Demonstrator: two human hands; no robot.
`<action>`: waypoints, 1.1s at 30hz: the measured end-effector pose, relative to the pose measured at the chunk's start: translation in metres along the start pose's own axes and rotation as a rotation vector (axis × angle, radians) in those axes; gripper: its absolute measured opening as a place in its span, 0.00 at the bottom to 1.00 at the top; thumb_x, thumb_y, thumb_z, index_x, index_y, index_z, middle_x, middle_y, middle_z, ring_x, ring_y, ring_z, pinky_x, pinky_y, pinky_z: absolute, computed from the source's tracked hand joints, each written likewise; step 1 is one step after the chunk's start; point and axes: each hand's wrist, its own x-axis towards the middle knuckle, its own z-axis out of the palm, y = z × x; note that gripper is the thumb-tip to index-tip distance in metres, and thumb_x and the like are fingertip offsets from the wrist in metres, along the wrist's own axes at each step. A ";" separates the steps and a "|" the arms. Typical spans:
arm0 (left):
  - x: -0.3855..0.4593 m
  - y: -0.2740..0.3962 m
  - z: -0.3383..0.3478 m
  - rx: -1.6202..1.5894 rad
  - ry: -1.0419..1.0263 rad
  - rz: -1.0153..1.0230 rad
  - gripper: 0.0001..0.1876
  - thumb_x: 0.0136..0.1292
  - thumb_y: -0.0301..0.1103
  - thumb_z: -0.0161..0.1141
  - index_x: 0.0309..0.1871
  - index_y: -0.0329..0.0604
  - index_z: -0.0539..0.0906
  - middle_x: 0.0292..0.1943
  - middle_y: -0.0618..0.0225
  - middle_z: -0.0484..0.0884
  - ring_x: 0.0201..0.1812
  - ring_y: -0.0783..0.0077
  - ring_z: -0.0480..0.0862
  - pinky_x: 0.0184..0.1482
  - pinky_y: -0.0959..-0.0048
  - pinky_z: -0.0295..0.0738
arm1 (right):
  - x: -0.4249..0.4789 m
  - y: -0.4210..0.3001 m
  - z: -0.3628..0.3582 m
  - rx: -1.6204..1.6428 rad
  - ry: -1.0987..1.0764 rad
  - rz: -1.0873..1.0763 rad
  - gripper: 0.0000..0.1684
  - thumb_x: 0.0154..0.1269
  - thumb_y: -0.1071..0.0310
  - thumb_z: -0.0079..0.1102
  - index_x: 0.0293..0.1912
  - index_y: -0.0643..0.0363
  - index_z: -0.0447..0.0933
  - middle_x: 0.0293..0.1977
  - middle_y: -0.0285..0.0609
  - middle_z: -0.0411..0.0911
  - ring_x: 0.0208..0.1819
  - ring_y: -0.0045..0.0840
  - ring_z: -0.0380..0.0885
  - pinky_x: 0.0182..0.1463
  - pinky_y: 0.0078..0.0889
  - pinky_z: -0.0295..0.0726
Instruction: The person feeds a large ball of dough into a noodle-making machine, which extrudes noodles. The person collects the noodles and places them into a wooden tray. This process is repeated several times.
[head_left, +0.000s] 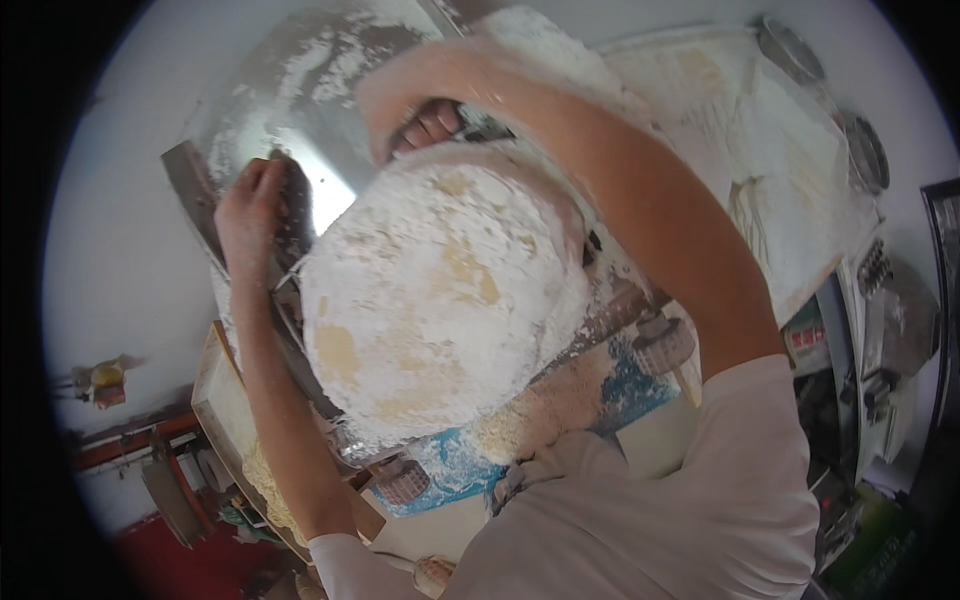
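Note:
A big roll of flour-dusted dough (450, 300) lies before me on a floury metal machine, its round end facing up at the camera. My left hand (255, 199) is beside the roll's left side, its fingers curled at a dark part of the machine; what they grip cannot be made out. Beyond the far edge of the roll is my right hand (420, 120), bent inward with fingers curled, partly hidden by my wrist and the dough. A ridged knob (664, 343) is at the machine's near right, and another knob (403, 480) at its near left.
A blue, flour-covered surface (637, 394) is below the machine's near edge. At the left stands a wooden-edged tray (225, 405) with noodle-like dough. White floury sheeting (795, 172) spreads at the right, with round metal sieves (866, 154) behind it. A white wall rises at the left.

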 end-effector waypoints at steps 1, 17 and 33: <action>0.000 -0.004 -0.002 -0.007 -0.005 -0.009 0.15 0.69 0.45 0.54 0.41 0.43 0.84 0.17 0.70 0.76 0.20 0.80 0.74 0.26 0.75 0.69 | 0.004 0.000 -0.001 -0.037 -0.011 -0.052 0.20 0.63 0.53 0.57 0.18 0.48 0.73 0.11 0.24 0.64 0.10 0.13 0.53 0.15 0.22 0.53; -0.013 0.024 0.010 -0.274 -0.532 -0.030 0.13 0.66 0.36 0.53 0.39 0.37 0.85 0.30 0.74 0.81 0.31 0.83 0.76 0.34 0.84 0.67 | -0.024 -0.008 -0.003 -0.010 0.092 0.040 0.17 0.42 0.50 0.73 0.33 0.46 0.86 0.32 0.31 0.84 0.30 0.19 0.79 0.35 0.25 0.75; -0.009 0.016 0.000 -0.450 -0.645 -0.082 0.16 0.67 0.40 0.55 0.44 0.35 0.84 0.39 0.68 0.85 0.38 0.77 0.82 0.45 0.79 0.74 | 0.004 0.002 -0.014 -0.041 -0.094 -0.032 0.15 0.50 0.48 0.70 0.33 0.47 0.86 0.24 0.25 0.81 0.23 0.20 0.73 0.30 0.25 0.72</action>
